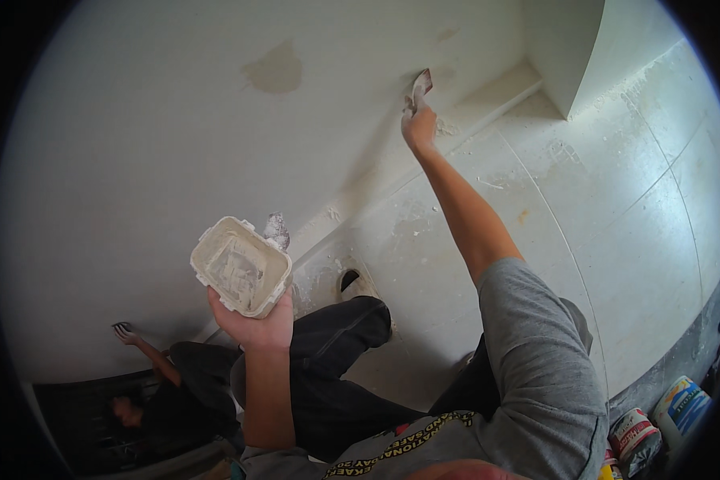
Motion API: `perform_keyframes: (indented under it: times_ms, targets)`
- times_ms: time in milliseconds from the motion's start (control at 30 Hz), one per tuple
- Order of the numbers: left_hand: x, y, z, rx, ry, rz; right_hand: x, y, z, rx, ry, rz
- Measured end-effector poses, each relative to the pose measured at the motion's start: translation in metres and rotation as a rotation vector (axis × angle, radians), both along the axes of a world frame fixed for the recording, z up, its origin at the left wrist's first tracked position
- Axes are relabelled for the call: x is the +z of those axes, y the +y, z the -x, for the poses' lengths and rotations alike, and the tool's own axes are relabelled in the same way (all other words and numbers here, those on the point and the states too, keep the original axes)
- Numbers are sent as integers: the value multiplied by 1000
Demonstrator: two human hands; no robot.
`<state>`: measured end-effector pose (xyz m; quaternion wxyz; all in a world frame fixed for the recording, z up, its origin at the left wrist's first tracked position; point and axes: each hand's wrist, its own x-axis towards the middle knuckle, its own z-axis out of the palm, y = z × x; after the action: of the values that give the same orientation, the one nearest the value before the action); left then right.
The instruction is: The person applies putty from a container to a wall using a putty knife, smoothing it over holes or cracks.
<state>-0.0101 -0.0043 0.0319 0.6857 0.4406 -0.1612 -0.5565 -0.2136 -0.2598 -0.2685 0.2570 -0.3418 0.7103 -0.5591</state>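
Observation:
My left hand [257, 326] is wrapped under a white plastic tub [284, 284], holding it up in front of the wall. Pale residue smears the tub's inside, and a putty-crusted piece [277, 230] shows just past its far edge. My right arm reaches far out to the wall's lower part, where my right hand [419, 126] grips a putty knife [422, 83]. Its blade is against or very near the wall [160, 144]; I cannot tell which. Damp-looking patches mark the wall, a large one [276, 68] to the left of the knife and a smaller one close by it.
A ledge-like skirting [488, 100] runs along the wall's foot, with putty crumbs on it. The tiled floor [568, 248] has splatters. At the right rear stand paint buckets [636, 438]. Another person [148, 408] crouches at lower left, one hand on the wall. A wall corner [572, 104] juts out.

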Motion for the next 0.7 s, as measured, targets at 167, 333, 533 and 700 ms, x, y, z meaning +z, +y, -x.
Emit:
perform_keyframes:
  times_ms: [167,333,533,700]
  targets:
    - [15,10,13,41,12,-40,20,25,-49,73,-16,23]
    - [-31,-1,7,-225,216,171,16,53,-83,140,-23,-28]
    - [-64,1,11,-274,285,48,20,60,-49,246,-144,192]
    - [-67,-19,-2,-198,141,21,101,53,-38,54,-612,817]
